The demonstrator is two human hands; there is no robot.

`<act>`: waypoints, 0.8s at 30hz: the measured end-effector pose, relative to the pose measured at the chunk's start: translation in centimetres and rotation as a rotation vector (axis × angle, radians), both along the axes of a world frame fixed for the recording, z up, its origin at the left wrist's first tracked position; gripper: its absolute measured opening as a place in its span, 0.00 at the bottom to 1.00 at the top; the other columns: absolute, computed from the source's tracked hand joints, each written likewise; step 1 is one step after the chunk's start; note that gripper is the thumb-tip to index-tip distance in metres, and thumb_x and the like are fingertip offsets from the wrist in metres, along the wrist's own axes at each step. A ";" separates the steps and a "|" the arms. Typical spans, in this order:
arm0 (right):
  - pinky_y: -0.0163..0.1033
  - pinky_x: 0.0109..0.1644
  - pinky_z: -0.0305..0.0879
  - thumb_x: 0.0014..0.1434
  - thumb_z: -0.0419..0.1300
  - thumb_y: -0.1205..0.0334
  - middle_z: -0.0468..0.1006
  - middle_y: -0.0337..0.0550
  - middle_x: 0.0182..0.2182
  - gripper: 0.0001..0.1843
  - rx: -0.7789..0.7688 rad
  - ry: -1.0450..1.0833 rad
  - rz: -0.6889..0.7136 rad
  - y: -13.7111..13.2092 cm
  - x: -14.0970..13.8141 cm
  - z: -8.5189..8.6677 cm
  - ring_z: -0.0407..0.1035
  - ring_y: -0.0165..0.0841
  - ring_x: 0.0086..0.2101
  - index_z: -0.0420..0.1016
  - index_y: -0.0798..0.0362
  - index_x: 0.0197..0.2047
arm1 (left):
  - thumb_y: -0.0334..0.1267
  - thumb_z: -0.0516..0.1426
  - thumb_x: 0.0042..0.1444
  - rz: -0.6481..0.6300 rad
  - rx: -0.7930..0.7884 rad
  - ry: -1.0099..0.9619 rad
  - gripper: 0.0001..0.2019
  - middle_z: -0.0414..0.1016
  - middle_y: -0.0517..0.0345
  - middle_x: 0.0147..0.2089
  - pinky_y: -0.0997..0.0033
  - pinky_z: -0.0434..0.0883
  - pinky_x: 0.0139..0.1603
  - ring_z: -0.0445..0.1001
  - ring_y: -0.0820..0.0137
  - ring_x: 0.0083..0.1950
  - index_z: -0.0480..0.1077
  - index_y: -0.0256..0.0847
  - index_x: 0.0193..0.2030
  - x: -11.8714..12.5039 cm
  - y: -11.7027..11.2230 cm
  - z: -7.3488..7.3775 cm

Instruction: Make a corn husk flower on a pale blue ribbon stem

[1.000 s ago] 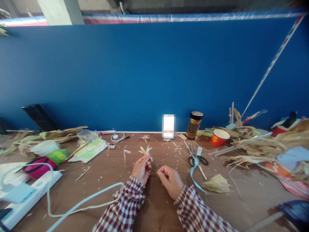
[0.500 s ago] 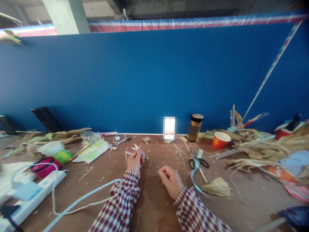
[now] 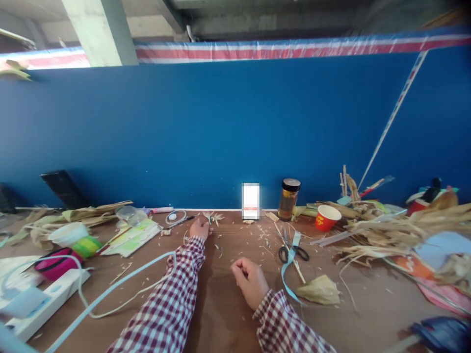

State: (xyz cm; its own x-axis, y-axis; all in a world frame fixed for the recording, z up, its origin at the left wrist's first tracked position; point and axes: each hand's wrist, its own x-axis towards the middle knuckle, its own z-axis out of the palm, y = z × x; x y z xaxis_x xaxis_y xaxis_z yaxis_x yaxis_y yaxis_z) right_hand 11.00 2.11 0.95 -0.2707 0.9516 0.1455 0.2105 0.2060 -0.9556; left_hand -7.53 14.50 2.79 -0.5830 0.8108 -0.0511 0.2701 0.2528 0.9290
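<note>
My left hand [image 3: 200, 230] reaches out near the foot of the blue partition, its fingers closed on a small pale flower made of dried husk strips [image 3: 209, 215]. Another husk flower [image 3: 218, 217] lies right beside it, and the two overlap in view. The left fingertips are partly hidden behind the hand. My right hand [image 3: 252, 282] rests on the brown table, fingers curled and thumb against the index finger, with nothing visible in it. To its right are black-handled scissors [image 3: 303, 253], a light blue ribbon [image 3: 285, 277] and a dry husk piece [image 3: 321, 290].
A lidded jar of amber liquid [image 3: 289, 200] and a red paper cup [image 3: 327, 218] stand at the back right. Dried husks [image 3: 386, 225] pile up beyond them. On the left are a power strip [image 3: 55, 304], a looping cable [image 3: 121, 282], a pink pouch [image 3: 59, 267] and a painted sheet [image 3: 132, 238].
My left hand has moved forward, away from me, carrying the husk flower up to the other one. The right hand stays curled in place on the table. The view has shifted slightly.
</note>
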 end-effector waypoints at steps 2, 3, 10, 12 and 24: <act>0.29 0.20 0.49 0.58 0.49 0.55 0.61 0.33 0.17 0.13 -0.011 0.009 -0.013 0.0 0.0 0.0 0.54 0.24 0.17 0.65 0.54 0.28 | 0.37 0.52 0.57 0.004 0.006 -0.071 0.18 0.69 0.47 0.47 0.67 0.72 0.34 0.73 0.69 0.37 0.61 0.36 0.54 0.1 -1.1 -0.1; 0.29 0.20 0.49 0.58 0.49 0.55 0.61 0.33 0.17 0.13 -0.014 0.010 -0.022 0.1 0.0 -0.1 0.54 0.24 0.17 0.65 0.54 0.28 | 0.35 0.52 0.57 0.013 0.017 -0.096 0.19 0.69 0.45 0.47 0.70 0.71 0.32 0.73 0.71 0.33 0.59 0.35 0.55 0.3 -1.9 -0.1; 0.29 0.18 0.50 0.58 0.48 0.53 0.64 0.33 0.18 0.13 -0.071 0.078 -0.032 0.3 0.1 -0.2 0.54 0.23 0.15 0.64 0.55 0.31 | 0.39 0.57 0.51 -0.330 0.001 -0.377 0.10 0.76 0.50 0.32 0.74 0.70 0.24 0.72 0.74 0.24 0.73 0.33 0.35 5.3 -9.9 -0.5; 0.29 0.17 0.49 0.57 0.48 0.54 0.63 0.33 0.17 0.13 -0.083 0.120 -0.012 0.3 0.2 -0.2 0.53 0.23 0.14 0.64 0.55 0.32 | 0.44 0.59 0.48 -0.428 -0.015 -0.469 0.14 0.76 0.51 0.30 0.72 0.71 0.27 0.73 0.72 0.25 0.74 0.33 0.35 6.6 -11.5 -0.6; 0.29 0.17 0.52 0.56 0.51 0.57 0.64 0.31 0.17 0.14 -0.072 0.016 0.084 -0.4 0.3 0.2 0.55 0.23 0.14 0.66 0.54 0.43 | 0.39 0.65 0.38 -0.296 0.084 -0.756 0.13 0.74 0.58 0.23 0.81 0.68 0.21 0.69 0.78 0.22 0.73 0.34 0.29 6.0 -12.0 -0.8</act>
